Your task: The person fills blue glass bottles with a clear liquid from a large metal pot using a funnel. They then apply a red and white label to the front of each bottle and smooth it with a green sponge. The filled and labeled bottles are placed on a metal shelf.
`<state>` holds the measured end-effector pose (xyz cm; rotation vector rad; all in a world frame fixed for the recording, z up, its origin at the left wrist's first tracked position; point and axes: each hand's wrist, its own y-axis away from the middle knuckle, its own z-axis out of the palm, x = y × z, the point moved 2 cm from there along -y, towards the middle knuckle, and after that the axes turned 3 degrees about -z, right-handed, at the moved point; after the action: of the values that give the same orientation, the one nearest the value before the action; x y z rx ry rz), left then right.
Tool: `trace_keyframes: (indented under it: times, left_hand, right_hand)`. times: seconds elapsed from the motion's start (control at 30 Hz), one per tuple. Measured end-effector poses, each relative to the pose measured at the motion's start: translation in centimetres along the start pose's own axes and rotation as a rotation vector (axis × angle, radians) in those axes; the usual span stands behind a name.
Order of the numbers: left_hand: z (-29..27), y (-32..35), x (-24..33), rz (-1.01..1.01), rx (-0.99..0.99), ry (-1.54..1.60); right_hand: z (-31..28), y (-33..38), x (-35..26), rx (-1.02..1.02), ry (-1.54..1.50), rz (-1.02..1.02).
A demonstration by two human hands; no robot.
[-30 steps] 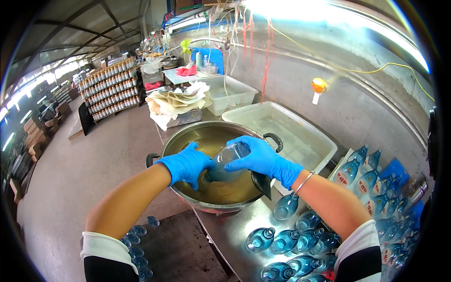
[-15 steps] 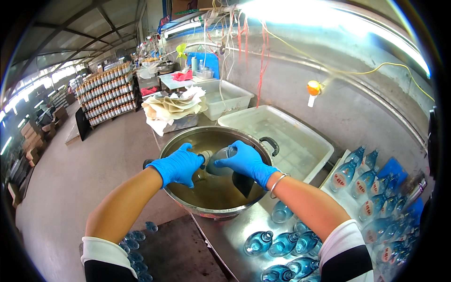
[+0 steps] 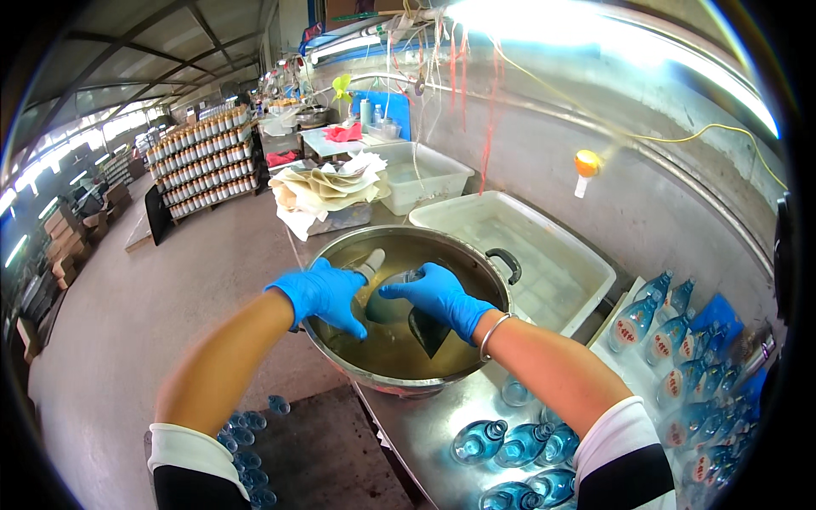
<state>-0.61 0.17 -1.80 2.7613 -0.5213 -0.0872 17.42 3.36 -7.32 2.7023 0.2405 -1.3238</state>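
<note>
My right hand, in a blue glove, grips a rounded clear bottle low in a wide metal basin of murky, yellowish water. Most of the bottle's far side is under the fingers. My left hand, gloved alike, hovers over the basin's left part, thumb and fingers spread. A pale, blunt cylindrical piece shows beside its fingertips; whether they touch it is unclear. Below my right hand a dark pointed shape shows in the water; I cannot tell what it is.
Several blue bottles lie on the metal table at front right. Labelled blue bottles stand on the right. Behind the basin are a white tub and stacked papers. Small clear glass pieces sit at lower left.
My left hand has drawn slightly down from the pale piece, which shows more fully. My right hand keeps the bottle low in the basin. The view has shifted slightly.
</note>
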Motion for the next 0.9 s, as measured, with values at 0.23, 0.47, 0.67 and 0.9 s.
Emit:
trace_keyframes:
  times: [0.23,0.47,0.67,0.9]
  left_hand:
    - [0.9,-1.3,-0.5,0.131,-0.069,-0.13]
    - [-0.8,-0.2,-3.5,0.106,-0.027,0.001]
    - [-1.6,-0.3,-6.4,0.077,0.008,0.183]
    - [-0.3,-3.3,-7.8,0.136,0.325,-0.203]
  right_hand:
    - [-0.6,2.2,-1.7,-0.007,-0.136,0.003]
    - [0.5,1.2,-1.4,0.098,-0.115,-0.009]
    - [-0.1,1.2,-1.2,0.017,-0.227,0.047]
    - [0.6,1.5,-2.2,0.053,-0.14,0.018]
